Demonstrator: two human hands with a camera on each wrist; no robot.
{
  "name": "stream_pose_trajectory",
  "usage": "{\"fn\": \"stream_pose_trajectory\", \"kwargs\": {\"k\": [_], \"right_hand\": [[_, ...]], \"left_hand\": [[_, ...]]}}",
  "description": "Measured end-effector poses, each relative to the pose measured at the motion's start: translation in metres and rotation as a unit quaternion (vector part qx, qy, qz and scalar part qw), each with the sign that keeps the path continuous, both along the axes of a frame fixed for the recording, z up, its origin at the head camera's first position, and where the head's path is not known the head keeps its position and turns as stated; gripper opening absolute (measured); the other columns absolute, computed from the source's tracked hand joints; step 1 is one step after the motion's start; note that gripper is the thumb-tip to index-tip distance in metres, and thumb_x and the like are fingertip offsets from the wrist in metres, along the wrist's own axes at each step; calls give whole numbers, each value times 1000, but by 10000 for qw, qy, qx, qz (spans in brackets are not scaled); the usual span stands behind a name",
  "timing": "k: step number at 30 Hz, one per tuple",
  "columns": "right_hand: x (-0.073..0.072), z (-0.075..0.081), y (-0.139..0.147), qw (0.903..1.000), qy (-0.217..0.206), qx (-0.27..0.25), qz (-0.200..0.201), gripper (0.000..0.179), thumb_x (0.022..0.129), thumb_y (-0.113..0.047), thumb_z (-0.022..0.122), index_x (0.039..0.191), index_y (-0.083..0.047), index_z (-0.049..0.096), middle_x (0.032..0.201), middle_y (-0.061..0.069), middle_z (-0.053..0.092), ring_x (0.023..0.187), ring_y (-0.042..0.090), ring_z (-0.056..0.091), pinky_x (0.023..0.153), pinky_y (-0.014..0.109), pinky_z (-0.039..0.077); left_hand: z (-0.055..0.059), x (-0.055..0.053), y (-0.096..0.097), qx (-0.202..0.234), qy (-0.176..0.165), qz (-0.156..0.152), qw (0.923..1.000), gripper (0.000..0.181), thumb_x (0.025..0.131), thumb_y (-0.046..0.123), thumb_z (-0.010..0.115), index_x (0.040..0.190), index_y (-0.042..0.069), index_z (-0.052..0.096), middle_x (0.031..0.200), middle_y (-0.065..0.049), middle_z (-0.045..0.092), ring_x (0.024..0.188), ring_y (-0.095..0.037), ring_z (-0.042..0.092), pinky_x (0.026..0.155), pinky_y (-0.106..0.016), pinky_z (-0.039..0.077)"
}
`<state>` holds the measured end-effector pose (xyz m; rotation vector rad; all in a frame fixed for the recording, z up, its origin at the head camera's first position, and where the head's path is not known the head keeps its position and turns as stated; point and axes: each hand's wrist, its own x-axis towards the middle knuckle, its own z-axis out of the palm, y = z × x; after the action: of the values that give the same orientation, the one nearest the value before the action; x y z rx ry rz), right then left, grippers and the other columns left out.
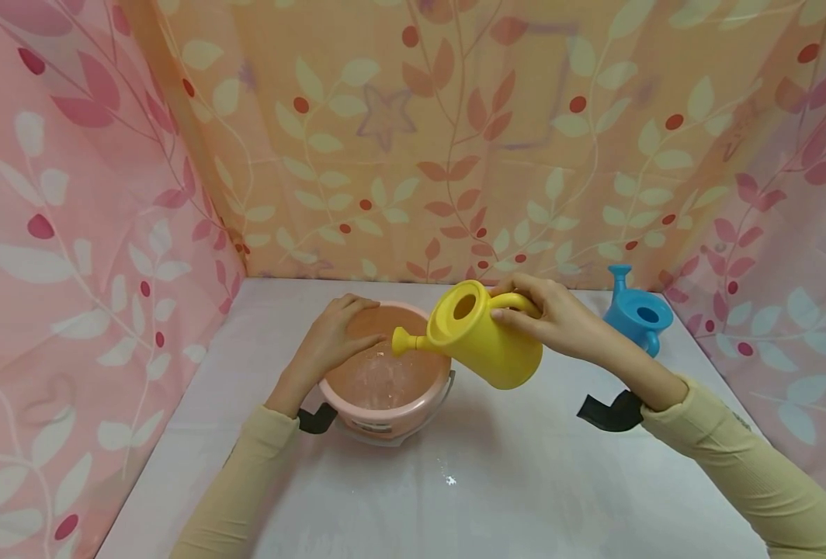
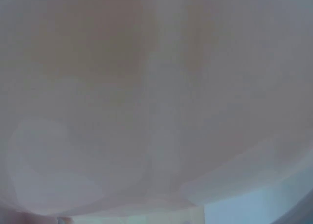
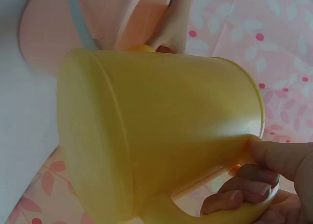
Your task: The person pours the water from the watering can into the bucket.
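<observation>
Head view showed pouring under way: the right hand (image 1: pixel 560 314) gripped the tilted yellow watering can (image 1: pixel 479 335), spout over the pink bucket (image 1: pixel 385 373), whose rim the left hand (image 1: pixel 336 338) apparently rested on, fingers relaxed.

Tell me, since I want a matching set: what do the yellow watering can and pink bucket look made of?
Yellow watering can: probably moulded plastic, smooth with a soft sheen, slightly see-through at the handle in the right wrist view. Pink bucket: likely plastic too, one even matte colour, thin rim, with a pale band-like handle whose material is unclear.
</observation>
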<state>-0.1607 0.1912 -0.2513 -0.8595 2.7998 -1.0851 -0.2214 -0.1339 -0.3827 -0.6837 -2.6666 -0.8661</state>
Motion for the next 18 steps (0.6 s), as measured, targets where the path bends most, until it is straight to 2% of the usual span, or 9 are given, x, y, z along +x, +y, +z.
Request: {"fn": "stream_pose_trajectory", "kwargs": {"k": [18], "right_hand": [[-1, 1, 0, 10000, -23, -4, 51, 25, 89, -26, 62, 110, -13, 58, 89, 1, 57, 79, 19, 53, 67, 26, 52]], "left_hand": [[0, 0, 0, 76, 96, -64, 9999, 47, 80, 36, 72, 119, 13, 61, 116, -2, 57, 111, -22, 49, 94, -42, 43]]}}
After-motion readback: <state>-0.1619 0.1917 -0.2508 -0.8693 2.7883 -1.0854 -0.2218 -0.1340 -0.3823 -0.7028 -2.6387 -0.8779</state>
